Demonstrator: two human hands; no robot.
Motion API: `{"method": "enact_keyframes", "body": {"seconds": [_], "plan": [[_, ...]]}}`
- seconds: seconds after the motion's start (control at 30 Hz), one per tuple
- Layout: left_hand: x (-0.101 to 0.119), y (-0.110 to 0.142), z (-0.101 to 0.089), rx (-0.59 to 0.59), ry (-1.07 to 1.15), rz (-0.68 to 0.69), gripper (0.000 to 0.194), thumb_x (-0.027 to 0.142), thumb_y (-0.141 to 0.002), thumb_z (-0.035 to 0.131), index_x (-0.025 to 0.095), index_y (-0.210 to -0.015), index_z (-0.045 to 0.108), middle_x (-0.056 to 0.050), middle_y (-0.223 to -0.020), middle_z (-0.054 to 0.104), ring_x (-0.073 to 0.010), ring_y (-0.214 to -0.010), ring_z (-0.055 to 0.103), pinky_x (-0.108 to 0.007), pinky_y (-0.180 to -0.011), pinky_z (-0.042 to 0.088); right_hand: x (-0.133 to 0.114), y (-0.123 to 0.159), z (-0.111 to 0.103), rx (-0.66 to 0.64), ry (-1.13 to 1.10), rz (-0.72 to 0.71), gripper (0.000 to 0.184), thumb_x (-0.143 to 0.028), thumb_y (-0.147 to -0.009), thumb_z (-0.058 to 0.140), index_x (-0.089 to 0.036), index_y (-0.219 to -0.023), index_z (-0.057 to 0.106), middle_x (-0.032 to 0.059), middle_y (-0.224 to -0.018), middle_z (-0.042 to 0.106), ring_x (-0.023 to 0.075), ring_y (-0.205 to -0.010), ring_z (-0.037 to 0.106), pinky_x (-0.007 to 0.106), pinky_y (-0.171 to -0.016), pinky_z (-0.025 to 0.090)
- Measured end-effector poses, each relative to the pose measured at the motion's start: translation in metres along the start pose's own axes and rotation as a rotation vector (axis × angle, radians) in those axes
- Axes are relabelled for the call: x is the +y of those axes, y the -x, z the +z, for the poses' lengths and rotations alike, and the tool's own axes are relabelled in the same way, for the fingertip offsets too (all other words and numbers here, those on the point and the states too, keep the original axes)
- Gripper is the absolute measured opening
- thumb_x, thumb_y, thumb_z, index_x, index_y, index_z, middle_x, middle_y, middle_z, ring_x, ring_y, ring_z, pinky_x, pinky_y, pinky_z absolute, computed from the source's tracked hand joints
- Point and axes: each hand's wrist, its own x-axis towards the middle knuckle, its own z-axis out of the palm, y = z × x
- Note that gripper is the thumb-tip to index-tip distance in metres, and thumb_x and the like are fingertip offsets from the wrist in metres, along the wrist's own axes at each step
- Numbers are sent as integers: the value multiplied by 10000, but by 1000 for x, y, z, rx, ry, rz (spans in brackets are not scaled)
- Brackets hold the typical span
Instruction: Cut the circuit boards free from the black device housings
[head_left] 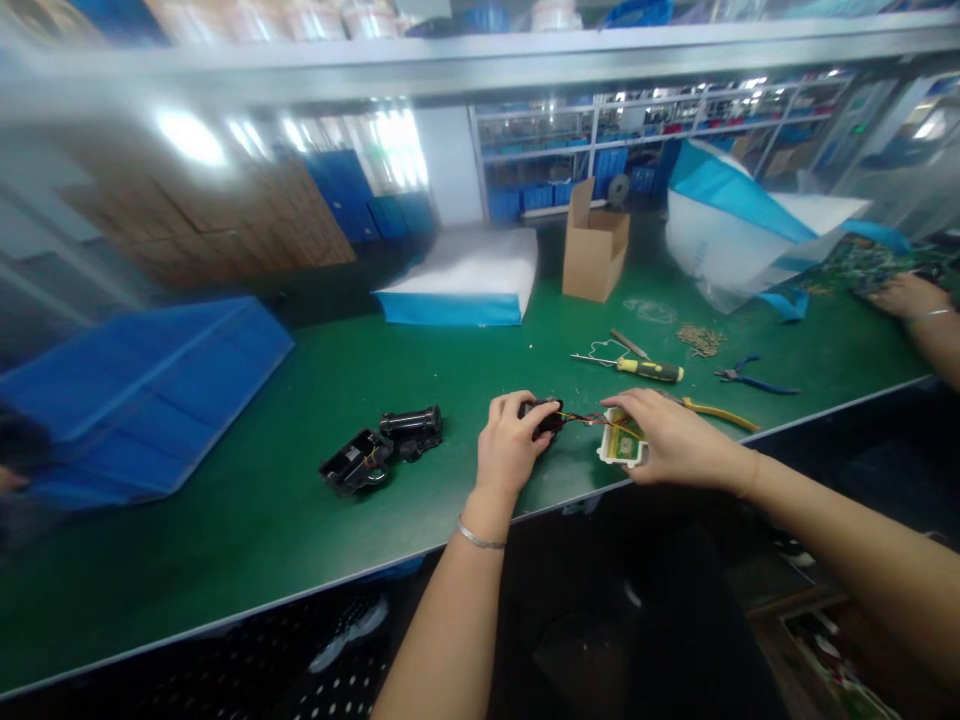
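Two-handed hold near the front edge of a flat green tabletop (300, 400).
The left hand (507, 442), palm down, curls over a small black plastic part (552, 418); the right hand (670, 440), angled sideways, clasps a white rectangular plastic housing (604, 442), thin multicoloured wires (583, 418) between.

The left hand (508, 440) covers much of a black part (551, 420); its shape cannot be determined. The right hand (667, 440) conceals the right side of the white housing (604, 442) and one end of the yellow-handled tool (724, 412). At far right, a co-worker's forearm (936, 342) is cut off by my view's edge; at left, the blue bin (150, 400) likewise. Goods (371, 20) along the upper shelf (450, 68) are blurred. Tan pieces (700, 340): too small to identify.
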Motion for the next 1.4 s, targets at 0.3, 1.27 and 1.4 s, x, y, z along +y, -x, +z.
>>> {"method": "enact_keyframes", "body": {"seconds": [0.3, 1.27, 1.4], "plan": [[20, 4, 8, 20, -27, 77, 340, 397, -860, 581, 351, -1194, 624, -48, -1233, 532, -266, -1129, 400, -435, -967, 410, 28, 12, 45, 107, -64, 49, 633, -340, -672, 671, -162, -1259, 515, 131, -1241, 546, 303, -1129, 500, 441, -1016, 389], [30, 0, 22, 195, -71, -185, 465, 275, -785, 694, 415, -1219, 601, -23, -1110, 603, -233, -1064, 472, -390, -909, 418, -16, 26, 60, 136, 15, 68, 599, -124, -781, 611, -428, -1294, 561, 46, -1509, 301, 344, -1300, 310, 532, -1009, 307], [37, 0, 19, 73, -154, -150, 694, 269, -714, 764, 438, -1327, 486, -26, -1188, 572, -265, -1119, 441, -410, -904, 418, -10, 34, 63, 83, -85, 105, 497, -250, -824, 614, -422, -1288, 567, 38, -1514, 310, 337, -1290, 341, 548, -1004, 328]]}}
